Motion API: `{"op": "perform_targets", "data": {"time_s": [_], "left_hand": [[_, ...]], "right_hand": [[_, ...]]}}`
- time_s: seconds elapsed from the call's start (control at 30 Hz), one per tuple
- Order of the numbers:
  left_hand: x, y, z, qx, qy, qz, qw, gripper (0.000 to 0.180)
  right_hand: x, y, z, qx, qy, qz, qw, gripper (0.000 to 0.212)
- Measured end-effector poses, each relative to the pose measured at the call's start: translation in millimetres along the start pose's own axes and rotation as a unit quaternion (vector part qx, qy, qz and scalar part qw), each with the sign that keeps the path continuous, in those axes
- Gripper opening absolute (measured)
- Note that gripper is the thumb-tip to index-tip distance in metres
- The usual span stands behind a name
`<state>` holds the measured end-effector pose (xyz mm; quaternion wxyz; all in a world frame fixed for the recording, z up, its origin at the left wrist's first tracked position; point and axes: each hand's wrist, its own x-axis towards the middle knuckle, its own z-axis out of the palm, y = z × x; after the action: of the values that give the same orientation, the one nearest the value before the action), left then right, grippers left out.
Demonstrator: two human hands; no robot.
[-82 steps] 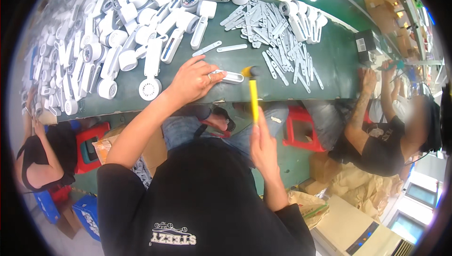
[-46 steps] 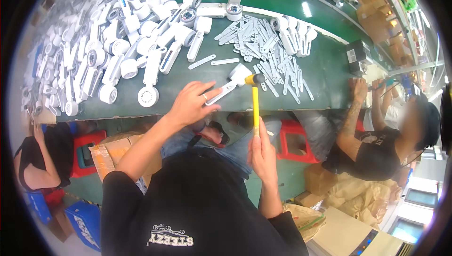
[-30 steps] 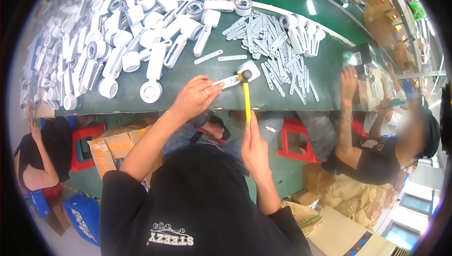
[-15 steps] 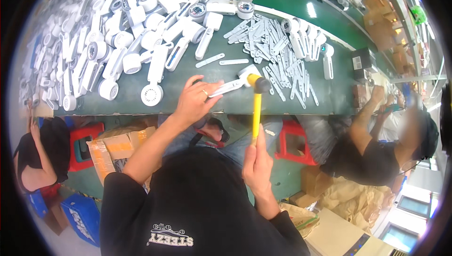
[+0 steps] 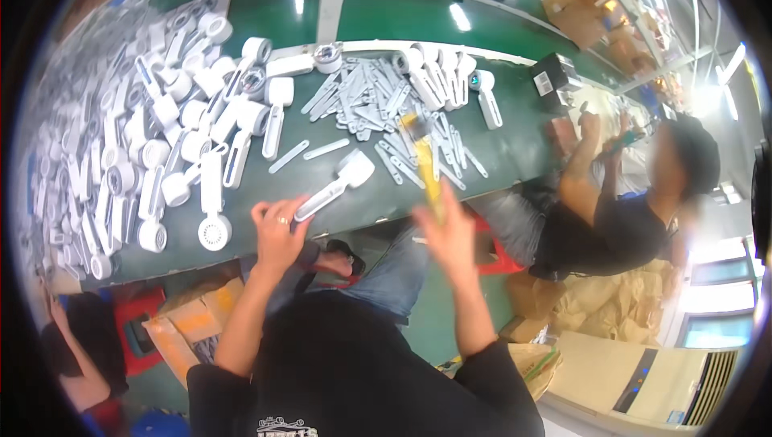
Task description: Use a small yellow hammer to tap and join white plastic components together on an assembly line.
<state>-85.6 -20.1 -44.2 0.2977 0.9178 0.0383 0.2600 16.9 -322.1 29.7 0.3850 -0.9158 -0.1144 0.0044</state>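
Observation:
My left hand [image 5: 280,232] pinches the handle end of a white handheld device [image 5: 342,182] with a round head, much like a small handheld fan. It lies slanted near the table's front edge, head pointing away and to the right. My right hand [image 5: 450,232] is closed round the yellow handle of a mallet [image 5: 431,176], blurred by motion. The mallet's head is over the loose strips, apart from the device. Beyond my hands lies a pile of flat, pale grey strips [image 5: 362,95], with two separate strips [image 5: 326,149] nearer the device.
A large heap of similar white devices [image 5: 153,147] covers the left of the green table [image 5: 257,232]. Several more [image 5: 434,75] stand behind the strips. A black box [image 5: 555,79] sits at the right end. A co-worker [image 5: 619,204] works at right; another person's arm [image 5: 76,348] shows at left.
The mallet has moved from the device's head to the right, away from it. My left hand still holds the device. The whole view has turned, shifting the table in the picture.

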Motion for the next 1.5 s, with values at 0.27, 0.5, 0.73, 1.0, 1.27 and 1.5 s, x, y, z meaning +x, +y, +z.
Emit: {"op": "perform_targets", "data": {"time_s": [0.27,0.5,0.73,1.0,1.27,1.5], "left_hand": [[-3.5,1.0,23.0,0.067,0.047,0.110,0.990,0.054],[-7.0,4.7,11.7,0.151,0.074,0.170,0.971,0.042],[6.0,10.8,1.1,0.133,0.023,0.153,0.979,0.038],[-32.2,39.7,-111.0,0.045,0.199,-0.055,0.977,0.031],[-35.7,-116.5,-266.2,0.077,0.422,-0.357,0.830,0.040],[30.7,-326.4,-403.7,0.185,0.528,-0.294,0.775,0.045]], "right_hand": [[220.8,132.9,-90.2,-0.061,0.151,0.108,0.981,0.035],[260.0,140.2,-70.5,-0.028,0.148,0.125,0.981,0.027],[162.1,77.9,-111.2,0.094,0.223,0.084,0.967,0.040],[43.6,-2.3,13.4,0.224,-0.174,0.089,0.955,0.033],[51.7,-57.0,81.5,0.132,-0.303,0.034,0.943,0.032],[52.3,-42.6,91.7,0.194,-0.292,0.060,0.934,0.040]]}}
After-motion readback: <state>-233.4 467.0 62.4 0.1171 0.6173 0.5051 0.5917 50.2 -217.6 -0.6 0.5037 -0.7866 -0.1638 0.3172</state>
